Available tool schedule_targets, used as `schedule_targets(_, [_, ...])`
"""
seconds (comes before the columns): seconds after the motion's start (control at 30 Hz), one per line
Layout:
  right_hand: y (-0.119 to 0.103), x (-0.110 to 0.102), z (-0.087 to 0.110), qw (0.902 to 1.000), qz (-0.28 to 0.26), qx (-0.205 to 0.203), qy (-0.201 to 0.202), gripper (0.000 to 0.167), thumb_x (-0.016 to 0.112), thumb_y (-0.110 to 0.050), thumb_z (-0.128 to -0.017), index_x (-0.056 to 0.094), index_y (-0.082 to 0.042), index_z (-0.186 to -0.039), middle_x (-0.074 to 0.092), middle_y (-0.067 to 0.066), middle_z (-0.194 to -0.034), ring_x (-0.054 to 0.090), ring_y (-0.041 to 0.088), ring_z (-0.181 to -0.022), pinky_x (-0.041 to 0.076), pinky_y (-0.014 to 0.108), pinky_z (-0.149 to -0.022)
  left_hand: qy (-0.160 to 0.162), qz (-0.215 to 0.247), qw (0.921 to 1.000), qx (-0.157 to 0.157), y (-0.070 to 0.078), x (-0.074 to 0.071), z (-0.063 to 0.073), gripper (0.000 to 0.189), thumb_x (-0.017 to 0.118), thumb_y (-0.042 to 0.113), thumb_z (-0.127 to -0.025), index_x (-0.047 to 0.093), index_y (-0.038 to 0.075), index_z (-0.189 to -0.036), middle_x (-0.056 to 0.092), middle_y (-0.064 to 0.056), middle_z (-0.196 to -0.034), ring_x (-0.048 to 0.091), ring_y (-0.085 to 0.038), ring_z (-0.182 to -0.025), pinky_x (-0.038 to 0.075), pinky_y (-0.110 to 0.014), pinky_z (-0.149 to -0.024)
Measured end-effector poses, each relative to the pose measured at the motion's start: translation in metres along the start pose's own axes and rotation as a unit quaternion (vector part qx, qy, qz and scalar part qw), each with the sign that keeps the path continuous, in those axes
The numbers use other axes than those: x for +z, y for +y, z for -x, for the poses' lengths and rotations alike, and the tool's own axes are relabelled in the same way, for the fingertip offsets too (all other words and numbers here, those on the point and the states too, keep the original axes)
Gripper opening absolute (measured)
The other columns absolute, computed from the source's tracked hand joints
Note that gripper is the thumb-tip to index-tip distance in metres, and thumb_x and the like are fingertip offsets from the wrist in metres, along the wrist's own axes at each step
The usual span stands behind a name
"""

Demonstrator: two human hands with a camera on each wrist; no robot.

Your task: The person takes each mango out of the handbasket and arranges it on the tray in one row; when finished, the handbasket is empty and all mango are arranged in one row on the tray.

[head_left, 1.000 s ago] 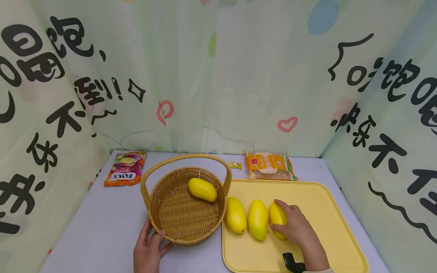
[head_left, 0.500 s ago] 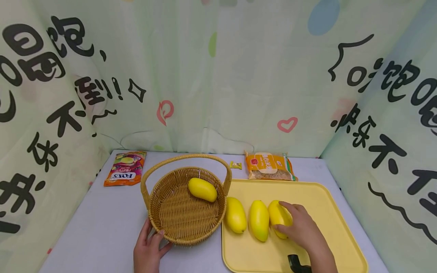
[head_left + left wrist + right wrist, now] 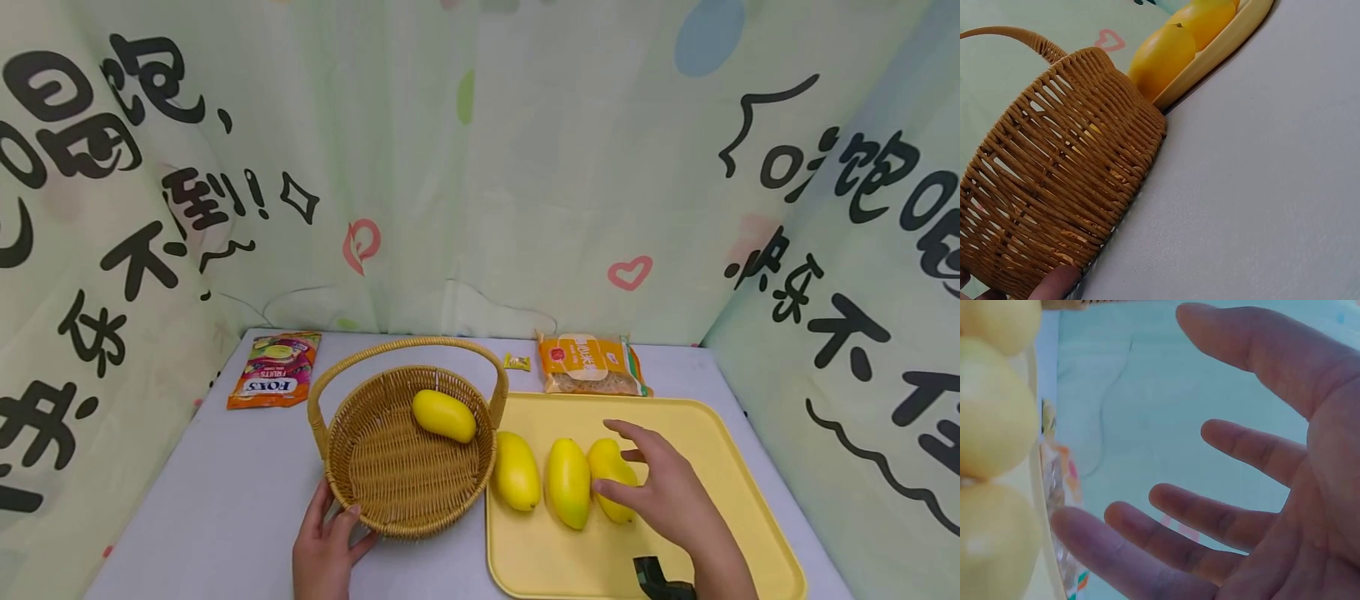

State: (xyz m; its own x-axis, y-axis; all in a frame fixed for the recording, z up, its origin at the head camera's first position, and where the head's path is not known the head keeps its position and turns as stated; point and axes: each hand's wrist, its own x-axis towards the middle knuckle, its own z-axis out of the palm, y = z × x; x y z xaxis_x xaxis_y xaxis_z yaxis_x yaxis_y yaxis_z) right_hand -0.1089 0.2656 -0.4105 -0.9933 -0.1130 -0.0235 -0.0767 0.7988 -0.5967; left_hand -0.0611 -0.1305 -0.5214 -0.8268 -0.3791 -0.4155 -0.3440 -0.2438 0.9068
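Observation:
A wicker basket (image 3: pixel 420 492) with an arched handle stands on the table, one yellow mango (image 3: pixel 444 416) lying inside. My left hand (image 3: pixel 324 546) rests its spread fingertips against the basket's near left wall; in the left wrist view its fingertips (image 3: pixel 1057 284) touch the lower weave. Three mangoes lie side by side on the yellow tray: a left mango (image 3: pixel 517 472), a middle mango (image 3: pixel 568 483) and a right mango (image 3: pixel 613 479). Above the right mango, partly covering it, my right hand (image 3: pixel 663 492) has its fingers apart. The right wrist view shows nothing within its fingers.
The yellow tray (image 3: pixel 720 483) sits directly right of the basket. Behind lie a FOX'S candy bag (image 3: pixel 274 369), a tiny yellow packet (image 3: pixel 517 362) and an orange food bag (image 3: pixel 592 365). A black piece (image 3: pixel 662 579) is at my right wrist. Printed curtains (image 3: pixel 525 208) enclose the table.
My right hand has opened wider and drawn up and right from the right mango, which it was gripping earlier. That mango stays on the tray, slightly shifted. My left hand and the basket stay put.

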Motion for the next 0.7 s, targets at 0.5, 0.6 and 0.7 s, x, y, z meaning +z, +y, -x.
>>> schedule_targets(0.5, [-0.08, 0.029, -0.033, 0.9859, -0.028, -0.147, -0.074, 0.069, 0.092, -0.027, -0.082, 0.061, -0.018, -0.144, 0.064, 0.006, -0.142, 0.071, 0.026, -0.111, 0.062, 0.04, -0.091, -0.002, 0.006, 1.0, -0.003, 0.001, 0.001, 0.0, 0.077, 0.054, 0.016, -0.106, 0.015, 0.022, -0.172, 0.018, -0.016, -0.177, 0.043, -0.041, -0.149, 0.067, -0.047, -0.088])
schedule_targets(0.6, [-0.096, 0.039, -0.045, 0.9792, -0.013, -0.173, -0.106, 0.068, 0.09, -0.025, -0.084, 0.061, -0.016, -0.144, 0.064, 0.009, -0.142, 0.069, 0.03, -0.113, 0.062, 0.045, -0.093, -0.005, 0.01, 0.9999, -0.002, 0.001, 0.0, 0.0, 0.077, 0.054, 0.016, -0.106, 0.015, 0.022, -0.172, 0.017, -0.016, -0.177, 0.042, -0.041, -0.149, 0.067, -0.047, -0.088])
schedule_targets(0.7, [-0.111, 0.051, -0.057, 0.9736, 0.007, -0.193, -0.121, 0.073, 0.09, -0.023, -0.083, 0.058, -0.016, -0.149, 0.063, 0.011, -0.141, 0.066, 0.031, -0.118, 0.06, 0.05, -0.099, -0.007, 0.015, 0.9999, 0.001, 0.0, 0.0, 0.0, 0.078, 0.054, 0.016, -0.105, 0.015, 0.022, -0.172, 0.016, -0.017, -0.177, 0.041, -0.041, -0.15, 0.067, -0.048, -0.088])
